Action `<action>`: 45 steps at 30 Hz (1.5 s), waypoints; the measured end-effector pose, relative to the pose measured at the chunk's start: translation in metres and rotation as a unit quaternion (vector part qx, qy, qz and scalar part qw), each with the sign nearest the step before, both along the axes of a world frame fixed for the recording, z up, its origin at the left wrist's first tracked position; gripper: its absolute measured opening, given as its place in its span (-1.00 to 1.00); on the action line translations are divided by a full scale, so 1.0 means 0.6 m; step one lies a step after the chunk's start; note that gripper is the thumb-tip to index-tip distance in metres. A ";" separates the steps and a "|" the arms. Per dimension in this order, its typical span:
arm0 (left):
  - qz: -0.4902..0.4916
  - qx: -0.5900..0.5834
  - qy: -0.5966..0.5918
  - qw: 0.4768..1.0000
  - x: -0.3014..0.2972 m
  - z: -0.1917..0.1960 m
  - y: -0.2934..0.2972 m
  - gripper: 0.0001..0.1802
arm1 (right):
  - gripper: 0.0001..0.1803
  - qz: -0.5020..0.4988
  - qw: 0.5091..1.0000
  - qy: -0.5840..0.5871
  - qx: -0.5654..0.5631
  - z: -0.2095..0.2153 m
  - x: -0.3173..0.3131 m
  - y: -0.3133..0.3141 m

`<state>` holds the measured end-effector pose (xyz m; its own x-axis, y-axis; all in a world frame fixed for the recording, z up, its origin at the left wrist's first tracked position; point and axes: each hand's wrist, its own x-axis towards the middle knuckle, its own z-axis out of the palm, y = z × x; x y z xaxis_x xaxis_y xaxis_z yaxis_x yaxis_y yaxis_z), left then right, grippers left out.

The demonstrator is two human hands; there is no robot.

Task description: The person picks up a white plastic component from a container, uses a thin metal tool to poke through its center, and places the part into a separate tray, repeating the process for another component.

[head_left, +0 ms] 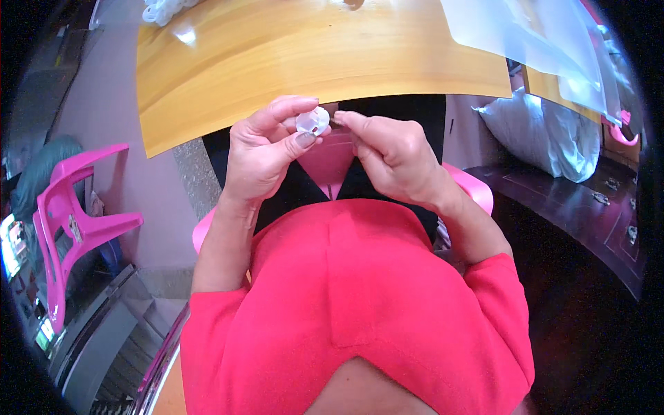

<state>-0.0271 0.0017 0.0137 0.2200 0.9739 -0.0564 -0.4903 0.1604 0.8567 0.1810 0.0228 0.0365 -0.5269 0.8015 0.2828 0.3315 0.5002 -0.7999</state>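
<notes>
A small translucent white plastic part (314, 122), round and cup-like with slots in its side, is pinched between the thumb and fingers of my left hand (271, 138). Just to its right, my right hand (391, 146) is closed with thumb and forefinger pressed together. Its fingertips come close to the part's right side; whether they touch it I cannot tell. Anything between those fingertips is too small or hidden to name. Both hands are held over my lap, in front of the near edge of the wooden table (318, 59).
Clear plastic bags or sheets (515, 41) lie at the table's right, and white plastic pieces (164, 10) at its far left. On the floor at the left stands a pink plastic stool (86, 225). A stuffed white sack (550, 135) rests on the right beside dark wooden furniture (581, 200).
</notes>
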 end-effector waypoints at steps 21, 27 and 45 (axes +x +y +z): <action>-0.010 0.051 0.019 0.998 0.006 -0.004 -0.001 -0.65 | -0.64 0.013 0.994 -0.083 0.068 -0.004 -0.004 -0.006; -0.011 0.043 0.000 0.999 0.006 -0.003 -0.005 -0.64 | -0.53 0.032 0.998 -0.046 0.026 0.004 0.002 -0.006; -0.016 -0.034 -0.013 0.999 0.025 0.022 -0.011 -0.70 | -0.85 -0.009 0.995 0.072 -0.067 -0.005 0.007 -0.012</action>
